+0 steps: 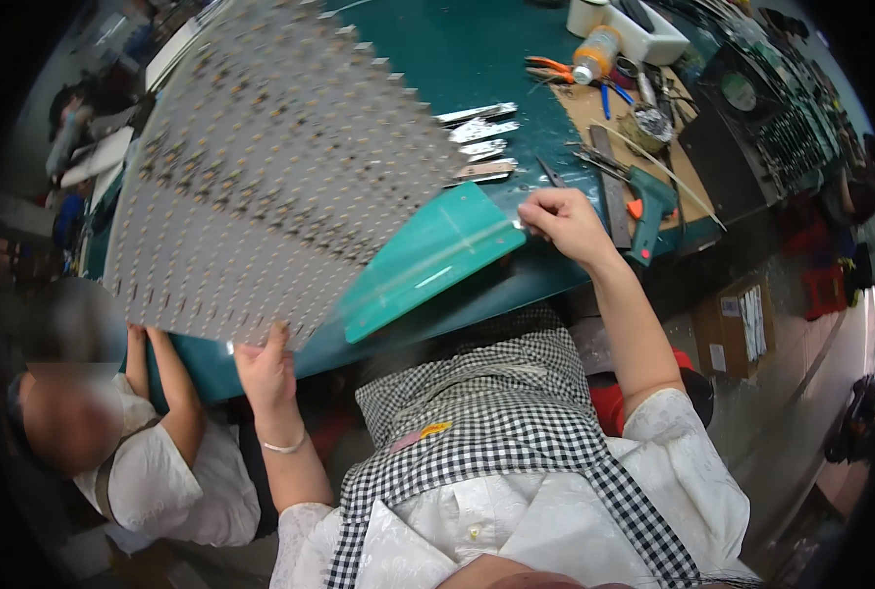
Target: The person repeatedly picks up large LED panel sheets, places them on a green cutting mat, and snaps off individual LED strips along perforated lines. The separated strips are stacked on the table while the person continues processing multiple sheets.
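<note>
We see the left hand point(265, 368) gripping the near edge of a large grey panel of LED strips point(261, 167), lifted and tilted above the green table point(477, 59). The right hand point(565, 221) pinches the corner of a clear film point(427, 260) peeling from the panel. Cut strip pieces point(478, 142) lie beyond; a glue gun point(648, 206) rests just right.

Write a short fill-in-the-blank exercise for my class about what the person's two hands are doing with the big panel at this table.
1. The left hand holds the lower edge of a large grey ____ studded with rows of small parts.
2. The right hand pinches a corner of the ____-coloured sheet.
3. Beside the right hand lies a teal glue ____ with an orange trigger.
4. The person wears a black-and-white ____ apron.

Missing words: panel; teal; gun; checked
</note>
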`<state>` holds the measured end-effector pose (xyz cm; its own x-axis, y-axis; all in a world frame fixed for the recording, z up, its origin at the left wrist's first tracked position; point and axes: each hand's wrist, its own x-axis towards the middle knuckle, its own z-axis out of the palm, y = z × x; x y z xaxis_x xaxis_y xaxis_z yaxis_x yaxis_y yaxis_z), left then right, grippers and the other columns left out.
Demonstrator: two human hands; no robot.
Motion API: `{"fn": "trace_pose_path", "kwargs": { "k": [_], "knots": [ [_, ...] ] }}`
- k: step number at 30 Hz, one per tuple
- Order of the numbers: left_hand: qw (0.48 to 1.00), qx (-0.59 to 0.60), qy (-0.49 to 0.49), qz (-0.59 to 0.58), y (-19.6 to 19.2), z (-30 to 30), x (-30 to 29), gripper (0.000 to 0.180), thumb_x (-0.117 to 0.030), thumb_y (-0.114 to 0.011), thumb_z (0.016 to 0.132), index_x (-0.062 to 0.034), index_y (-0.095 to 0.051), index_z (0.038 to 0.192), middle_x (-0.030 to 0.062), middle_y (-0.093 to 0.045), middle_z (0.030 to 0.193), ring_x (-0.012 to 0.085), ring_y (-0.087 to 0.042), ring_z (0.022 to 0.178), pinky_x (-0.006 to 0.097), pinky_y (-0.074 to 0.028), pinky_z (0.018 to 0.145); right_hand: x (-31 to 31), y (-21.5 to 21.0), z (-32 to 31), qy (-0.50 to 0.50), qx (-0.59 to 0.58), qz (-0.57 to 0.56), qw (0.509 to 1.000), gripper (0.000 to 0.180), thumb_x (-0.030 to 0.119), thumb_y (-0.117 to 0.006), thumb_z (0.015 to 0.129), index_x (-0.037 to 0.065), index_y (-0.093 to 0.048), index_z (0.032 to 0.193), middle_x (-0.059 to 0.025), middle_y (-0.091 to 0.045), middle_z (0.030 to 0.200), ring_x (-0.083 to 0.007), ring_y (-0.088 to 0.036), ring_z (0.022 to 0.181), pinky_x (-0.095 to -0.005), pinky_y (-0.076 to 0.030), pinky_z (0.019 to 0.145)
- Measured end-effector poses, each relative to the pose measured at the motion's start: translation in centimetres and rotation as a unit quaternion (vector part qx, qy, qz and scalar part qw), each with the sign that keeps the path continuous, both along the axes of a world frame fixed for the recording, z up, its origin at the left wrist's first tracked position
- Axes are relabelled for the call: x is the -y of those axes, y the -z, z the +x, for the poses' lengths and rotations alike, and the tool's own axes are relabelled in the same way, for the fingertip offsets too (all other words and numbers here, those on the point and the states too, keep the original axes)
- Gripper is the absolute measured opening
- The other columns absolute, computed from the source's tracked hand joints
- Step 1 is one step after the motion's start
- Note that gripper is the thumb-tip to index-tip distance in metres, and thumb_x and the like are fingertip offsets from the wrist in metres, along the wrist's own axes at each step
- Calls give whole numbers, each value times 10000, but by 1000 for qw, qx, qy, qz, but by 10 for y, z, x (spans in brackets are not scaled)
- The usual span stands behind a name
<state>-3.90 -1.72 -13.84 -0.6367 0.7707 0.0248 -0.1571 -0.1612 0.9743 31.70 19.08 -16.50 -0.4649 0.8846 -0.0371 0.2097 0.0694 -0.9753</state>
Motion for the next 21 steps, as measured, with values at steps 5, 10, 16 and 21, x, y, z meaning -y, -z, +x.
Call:
{"fn": "trace_pose_path", "kwargs": {
  "k": [5, 10, 16, 21],
  "knots": [
    [1000, -2, 30, -7, -14, -28, 12, 314, 18, -665, 841, 40, -573, 1141, 103, -640, 1049, 178, -625, 912, 332, -509, 783, -12, -17, 41, 132, -152, 15, 979, 137, 90, -568, 916, 32, -636, 811, 8, -600, 737, -51, -521, 639, -189, -408, 560],
    [998, 1, 53, 43, -19, -30, 13, 412, 8, -645, 859, 44, -492, 1240, 125, -606, 1140, 219, -605, 1004, 358, -490, 850, -30, -23, 178, 313, -123, 38, 941, 144, 131, -595, 905, 72, -633, 780, 22, -581, 715, -39, -502, 620, -174, -390, 521],
    [992, -48, 98, -66, -6, -23, 4, 337, 31, -639, 831, 70, -548, 1153, 95, -629, 1056, 145, -602, 887, 283, -486, 754, -34, -18, 228, 498, 492, 192, 688, 403, 457, -700, 802, 98, -709, 987, -105, -686, 759, -180, -673, 757, -305, -498, 675],
    [980, -53, 171, -84, -6, 7, -27, 380, 10, -659, 816, 61, -547, 1175, 100, -634, 1091, 164, -608, 971, 307, -487, 861, -10, -47, 102, 239, 4, 96, 966, 254, 141, -647, 890, 28, -648, 1117, -18, -664, 916, -100, -603, 827, -239, -474, 720]
  ]
}}
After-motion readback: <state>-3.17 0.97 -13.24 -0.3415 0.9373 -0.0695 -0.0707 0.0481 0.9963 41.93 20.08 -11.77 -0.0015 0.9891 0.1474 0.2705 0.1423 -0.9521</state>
